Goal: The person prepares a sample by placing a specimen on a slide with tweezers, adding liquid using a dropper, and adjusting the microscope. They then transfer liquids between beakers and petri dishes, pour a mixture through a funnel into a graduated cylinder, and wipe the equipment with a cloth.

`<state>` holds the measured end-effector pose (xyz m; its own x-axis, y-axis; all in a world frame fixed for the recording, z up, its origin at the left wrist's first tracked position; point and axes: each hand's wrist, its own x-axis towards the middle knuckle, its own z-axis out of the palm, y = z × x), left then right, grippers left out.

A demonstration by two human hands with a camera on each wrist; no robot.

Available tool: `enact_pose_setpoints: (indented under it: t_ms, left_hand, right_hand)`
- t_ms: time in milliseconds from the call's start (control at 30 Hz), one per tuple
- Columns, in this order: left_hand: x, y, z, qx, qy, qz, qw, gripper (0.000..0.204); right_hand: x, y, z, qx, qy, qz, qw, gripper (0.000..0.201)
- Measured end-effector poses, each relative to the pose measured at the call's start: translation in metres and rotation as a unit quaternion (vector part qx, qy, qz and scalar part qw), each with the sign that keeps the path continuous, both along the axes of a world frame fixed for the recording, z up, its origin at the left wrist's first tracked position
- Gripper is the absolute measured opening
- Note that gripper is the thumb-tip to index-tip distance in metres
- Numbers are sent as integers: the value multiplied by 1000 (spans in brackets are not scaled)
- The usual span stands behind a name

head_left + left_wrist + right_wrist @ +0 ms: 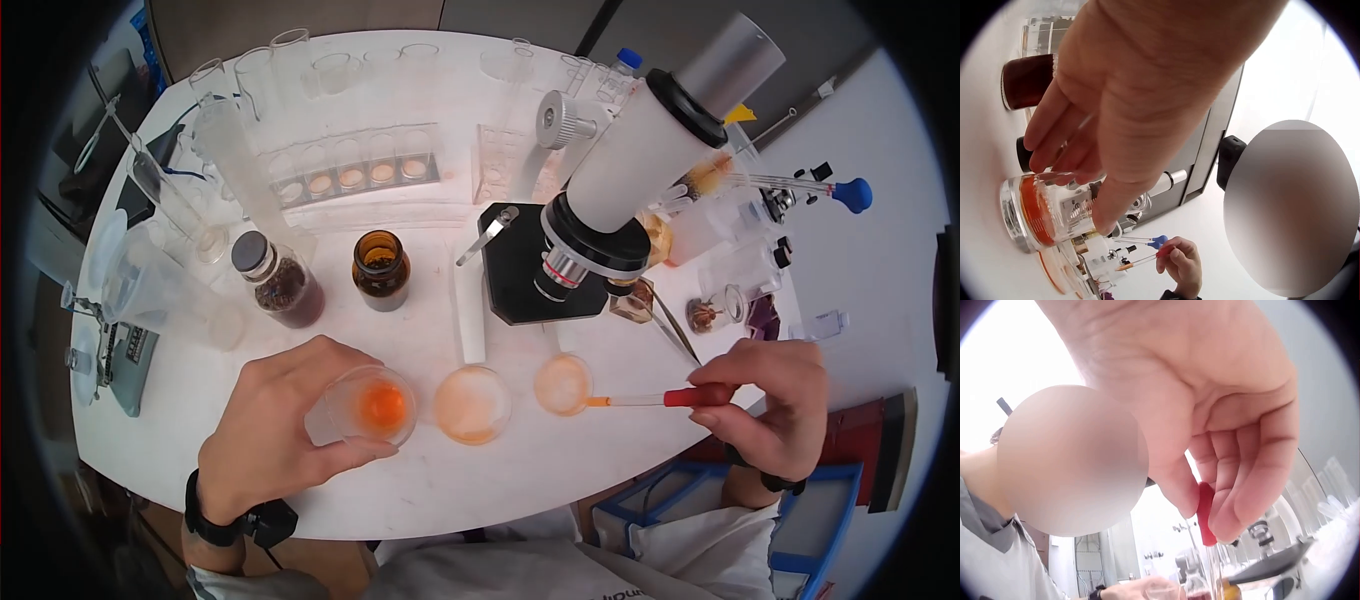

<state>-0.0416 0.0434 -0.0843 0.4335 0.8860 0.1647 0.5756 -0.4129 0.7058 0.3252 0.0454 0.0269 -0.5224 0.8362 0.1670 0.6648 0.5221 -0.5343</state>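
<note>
My left hand grips a small glass beaker with orange liquid in its bottom, fingers on one side and thumb on the other. Between thumb and fingers, my right hand pinches the red rubber bulb of a glass dropper. Orange liquid shows in the dropper's tip, which points left and overlaps the rim of a small round dish in the head view. To the left of that dish lies a larger one. Pale orange contents show in both dishes.
A microscope stands behind the dishes, with tweezers at its right. Behind my left hand are an open amber jar and a capped dark jar. Glassware and a rack of small orange-filled cups line the back.
</note>
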Motion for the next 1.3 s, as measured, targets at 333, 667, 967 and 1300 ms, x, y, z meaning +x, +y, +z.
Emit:
enact_pose_setpoints:
  t_ms: [333,667,967,1300]
  left_hand:
    - [13,-12,19,-34,54,61,996,74]
    - [18,-13,22,-33,55,85,994,71]
    - [14,-13,20,-19,42,61,997,58]
    - [12,-14,12,7,34,50,998,56]
  right_hand:
    - [12,2,-36,-24,-23,-9,999,12]
    - [19,4,-45,-17,-9,7,1000,10]
    - [-3,-11,-18,85,41,13,995,19]
    - [-100,13,-10,113,52,164,979,24]
